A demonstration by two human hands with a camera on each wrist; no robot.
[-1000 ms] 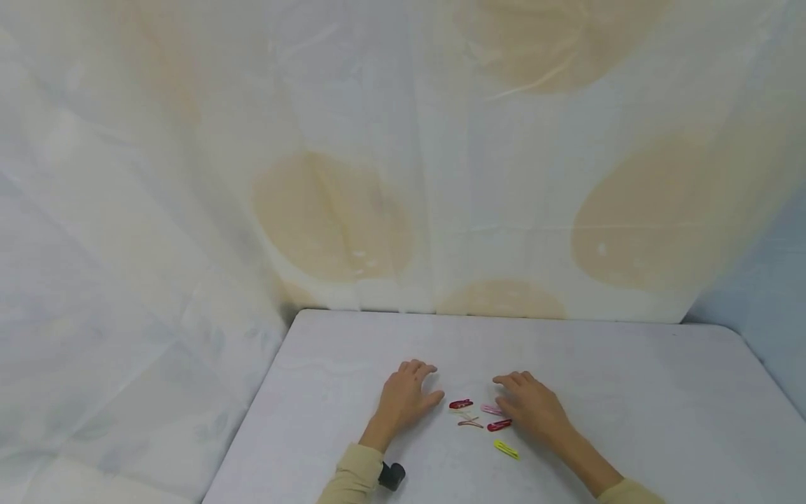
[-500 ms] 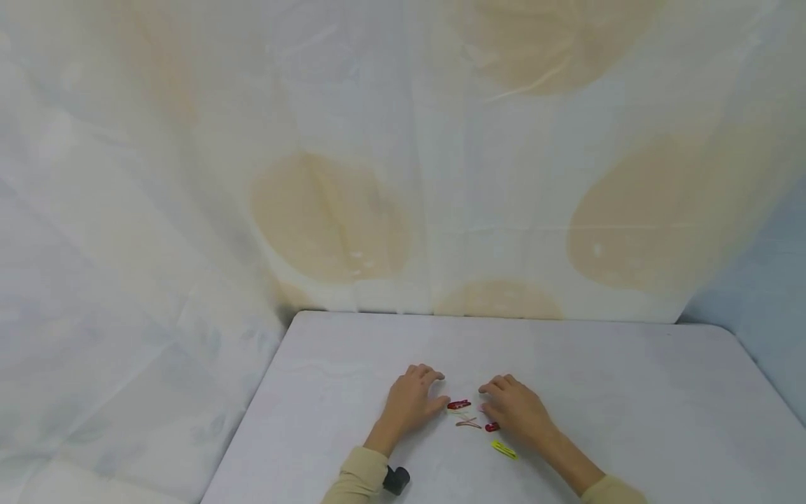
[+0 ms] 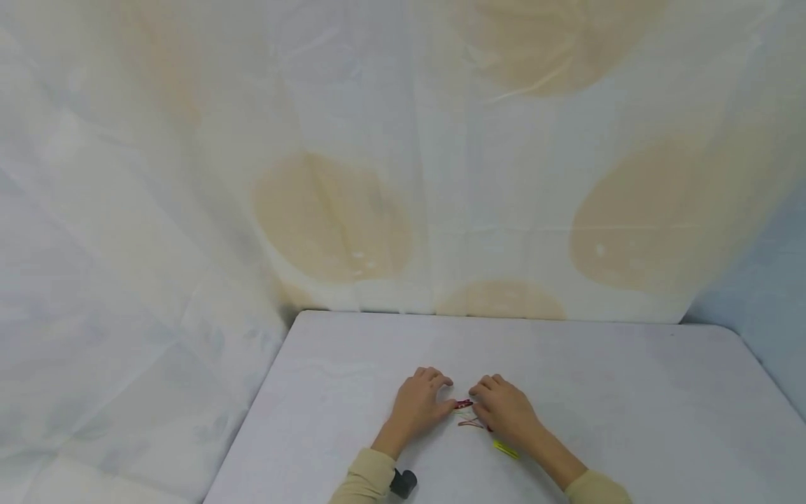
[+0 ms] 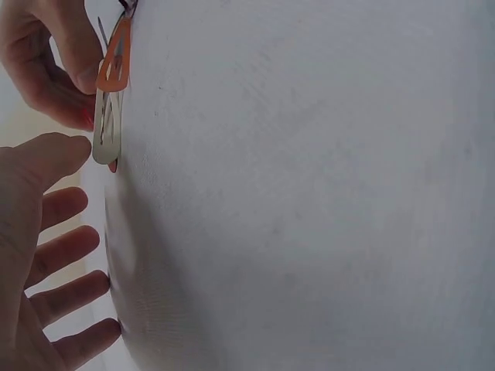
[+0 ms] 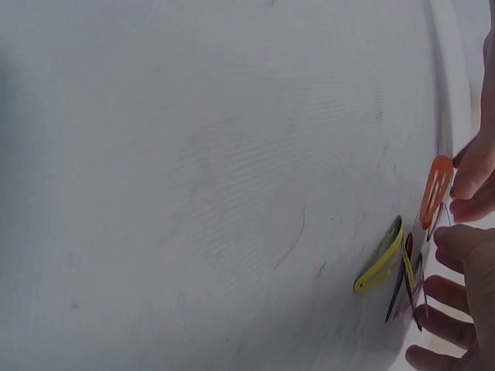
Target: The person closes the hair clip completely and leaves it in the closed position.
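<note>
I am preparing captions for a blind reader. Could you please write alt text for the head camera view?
Two hands meet over small hair clips on a white table: the left hand and right hand both touch a red clip. A yellow-green clip lies beside the right wrist; a pale spotted curtain hangs behind.

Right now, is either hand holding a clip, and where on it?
Cannot tell for sure. The right hand has fingertips on the orange clip near its end, but a closed pinch is not visible. The left hand holds nothing, fingers spread beside the clips.

Head camera looks down from afar at the table [image 3: 630, 392]; both wrist cameras skim it closely, sharing the orange clip [image 4: 114, 66].
</note>
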